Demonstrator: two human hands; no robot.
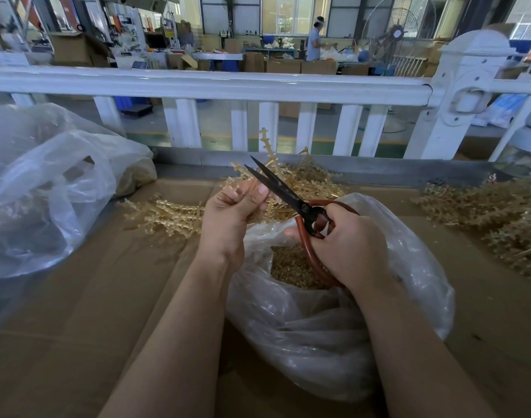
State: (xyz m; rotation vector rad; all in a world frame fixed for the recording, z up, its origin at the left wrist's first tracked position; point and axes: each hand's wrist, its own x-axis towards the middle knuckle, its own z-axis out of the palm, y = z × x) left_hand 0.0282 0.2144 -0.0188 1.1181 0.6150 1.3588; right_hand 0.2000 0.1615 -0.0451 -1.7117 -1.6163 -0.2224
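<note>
text: none legible — boxes, bags, scissors; signs: far posters — too blurred

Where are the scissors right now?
Head view, centre: the scissors are gripped in the right hand above the open bag, blades parted beside the left hand holding a beige sprig.

We are holding a pair of scissors [288,193] in our right hand [348,245], the dark blades standing parted and pointing up and away to the left, the red-brown loop handles curving down under our curled fingers. We are pinching a pale gold plastic sprig [240,172], lined with short stubby nubs, in the fingertips of our left hand [231,212]. The sprig is sitting just left of the lower blade; whether it is touching the steel we cannot tell.
</note>
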